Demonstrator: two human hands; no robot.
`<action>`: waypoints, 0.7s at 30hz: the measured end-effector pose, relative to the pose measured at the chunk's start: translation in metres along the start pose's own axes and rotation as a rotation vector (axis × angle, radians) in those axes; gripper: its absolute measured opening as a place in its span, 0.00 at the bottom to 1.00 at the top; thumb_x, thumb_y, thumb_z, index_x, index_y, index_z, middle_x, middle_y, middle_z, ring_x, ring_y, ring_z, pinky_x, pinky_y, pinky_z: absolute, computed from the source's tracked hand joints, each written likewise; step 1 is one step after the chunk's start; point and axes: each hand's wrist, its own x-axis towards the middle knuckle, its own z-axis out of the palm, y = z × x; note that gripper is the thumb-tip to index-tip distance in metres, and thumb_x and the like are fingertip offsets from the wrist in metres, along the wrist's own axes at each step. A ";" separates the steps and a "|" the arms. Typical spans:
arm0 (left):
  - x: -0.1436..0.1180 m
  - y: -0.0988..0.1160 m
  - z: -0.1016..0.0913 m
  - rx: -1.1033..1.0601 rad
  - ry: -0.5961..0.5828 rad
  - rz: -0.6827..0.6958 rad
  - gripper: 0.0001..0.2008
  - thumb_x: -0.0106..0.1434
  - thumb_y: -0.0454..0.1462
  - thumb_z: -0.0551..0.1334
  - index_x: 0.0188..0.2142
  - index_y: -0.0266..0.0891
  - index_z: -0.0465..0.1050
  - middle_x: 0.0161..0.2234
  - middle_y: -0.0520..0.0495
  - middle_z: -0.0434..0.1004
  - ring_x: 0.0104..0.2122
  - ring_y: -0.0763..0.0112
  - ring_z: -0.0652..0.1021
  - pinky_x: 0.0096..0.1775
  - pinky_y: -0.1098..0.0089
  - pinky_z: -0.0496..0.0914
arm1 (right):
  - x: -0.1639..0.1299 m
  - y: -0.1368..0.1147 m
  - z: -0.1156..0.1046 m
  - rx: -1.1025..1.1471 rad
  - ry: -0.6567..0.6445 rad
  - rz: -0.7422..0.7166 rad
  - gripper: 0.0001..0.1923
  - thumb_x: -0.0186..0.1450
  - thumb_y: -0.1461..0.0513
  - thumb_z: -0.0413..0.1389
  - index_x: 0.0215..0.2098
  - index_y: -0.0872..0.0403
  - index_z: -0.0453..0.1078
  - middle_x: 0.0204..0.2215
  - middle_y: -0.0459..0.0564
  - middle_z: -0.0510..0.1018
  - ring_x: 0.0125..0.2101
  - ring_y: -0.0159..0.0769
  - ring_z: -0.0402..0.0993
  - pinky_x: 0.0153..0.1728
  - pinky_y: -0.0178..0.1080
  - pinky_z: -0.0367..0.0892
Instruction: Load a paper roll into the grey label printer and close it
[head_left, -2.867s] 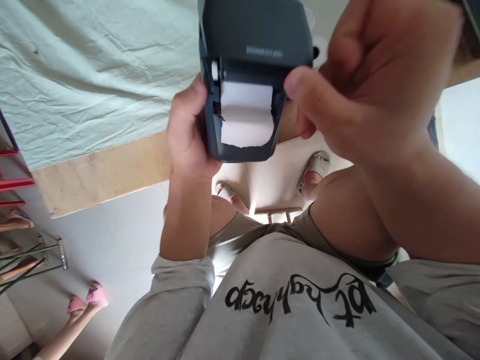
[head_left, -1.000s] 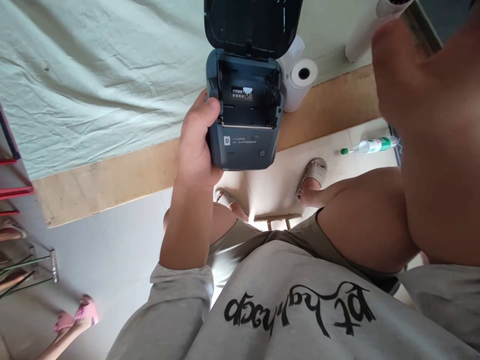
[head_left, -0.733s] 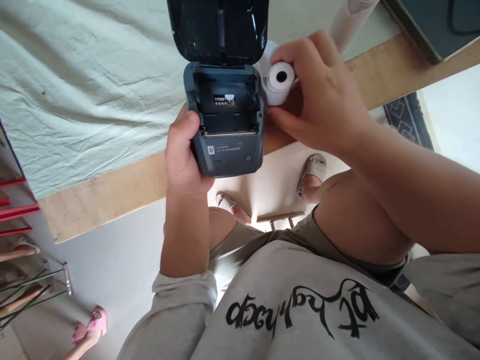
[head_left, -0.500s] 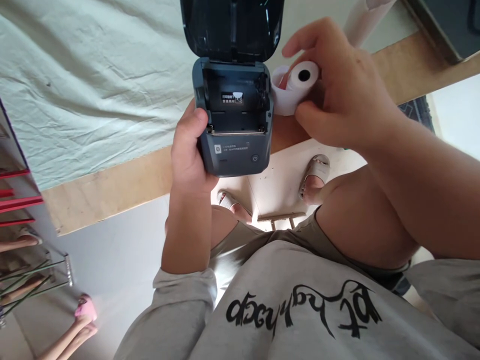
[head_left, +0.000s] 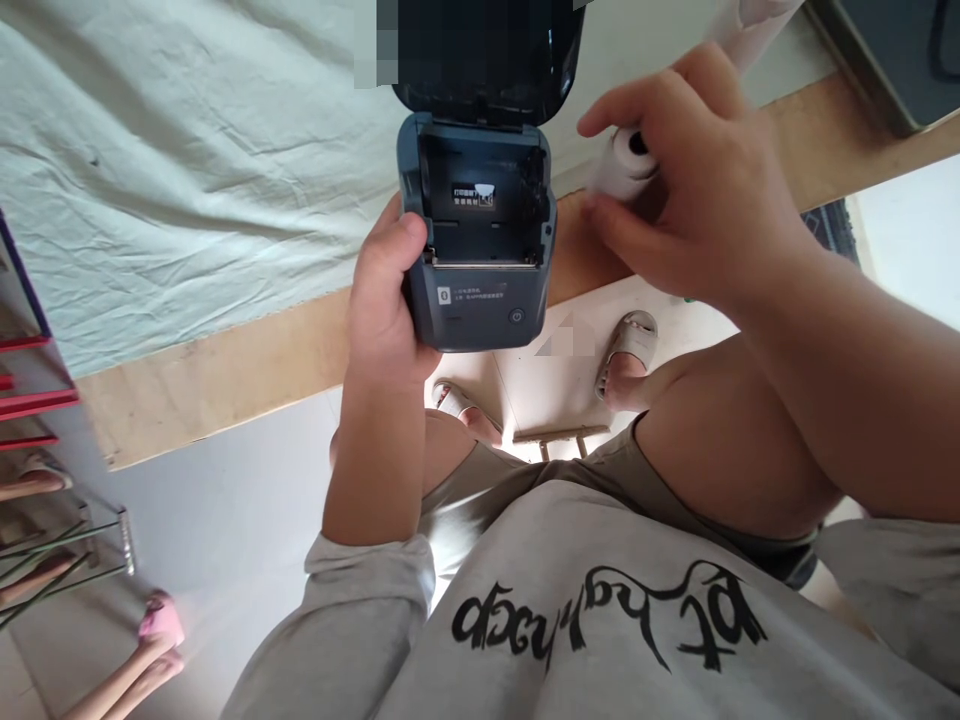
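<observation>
A wooden table (head_left: 225,360) covered by a pale green cloth (head_left: 187,170) fills the top of the head view, with light floor below and the person's knees and sandals under the near edge. The left hand (head_left: 386,300) is wrapped around the left side of a dark printer (head_left: 480,260), thumb hooked over its rim, holding it just off the table's near edge with the lid (head_left: 487,55) swung up and the paper bay empty. The right hand (head_left: 697,200) is closed around a white roll (head_left: 626,165), fingers curled over it, just to the right of the printer above the wood edge. The fingers hide most of the roll, so which way its loose end points cannot be told. Judging from this, the roll could go in reversed or skewed, and the printer, held one-handed over open floor, could slip
</observation>
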 end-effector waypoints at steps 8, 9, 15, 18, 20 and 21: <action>0.002 -0.003 -0.001 0.013 -0.015 0.042 0.15 0.54 0.51 0.50 0.30 0.45 0.67 0.32 0.50 0.74 0.43 0.61 0.73 0.34 0.67 0.66 | 0.000 0.002 0.001 0.073 -0.031 -0.060 0.25 0.52 0.63 0.48 0.49 0.50 0.55 0.42 0.48 0.60 0.43 0.20 0.58 0.48 0.28 0.60; 0.002 -0.003 -0.001 0.004 -0.013 0.047 0.15 0.54 0.50 0.50 0.30 0.45 0.67 0.33 0.50 0.74 0.43 0.61 0.73 0.34 0.67 0.66 | 0.000 0.001 0.001 0.031 -0.008 -0.044 0.23 0.53 0.59 0.49 0.48 0.49 0.56 0.42 0.50 0.59 0.44 0.21 0.57 0.48 0.29 0.60; 0.001 -0.004 -0.001 -0.021 -0.027 0.052 0.18 0.55 0.51 0.48 0.31 0.42 0.66 0.36 0.49 0.73 0.42 0.62 0.73 0.34 0.67 0.66 | -0.001 -0.001 0.000 0.074 0.042 0.064 0.27 0.54 0.60 0.49 0.52 0.49 0.49 0.43 0.46 0.60 0.41 0.18 0.59 0.43 0.26 0.60; 0.001 -0.003 -0.003 -0.011 -0.022 0.032 0.17 0.55 0.51 0.49 0.31 0.42 0.65 0.36 0.49 0.74 0.43 0.62 0.73 0.33 0.68 0.67 | -0.001 0.000 -0.002 0.270 0.198 0.039 0.29 0.55 0.57 0.49 0.52 0.53 0.45 0.43 0.45 0.62 0.35 0.12 0.59 0.34 0.23 0.57; 0.000 -0.002 -0.005 0.002 -0.018 0.020 0.15 0.55 0.49 0.51 0.32 0.41 0.65 0.35 0.50 0.73 0.43 0.63 0.73 0.34 0.69 0.68 | -0.001 -0.002 -0.004 0.347 0.309 -0.026 0.28 0.55 0.55 0.48 0.51 0.58 0.48 0.43 0.46 0.63 0.34 0.11 0.60 0.32 0.22 0.56; 0.000 -0.002 -0.005 0.017 -0.015 0.016 0.14 0.54 0.48 0.52 0.33 0.42 0.65 0.36 0.51 0.73 0.43 0.63 0.73 0.35 0.69 0.69 | -0.001 -0.005 -0.005 0.351 0.328 -0.065 0.27 0.55 0.55 0.47 0.50 0.60 0.51 0.43 0.46 0.63 0.35 0.12 0.61 0.34 0.22 0.57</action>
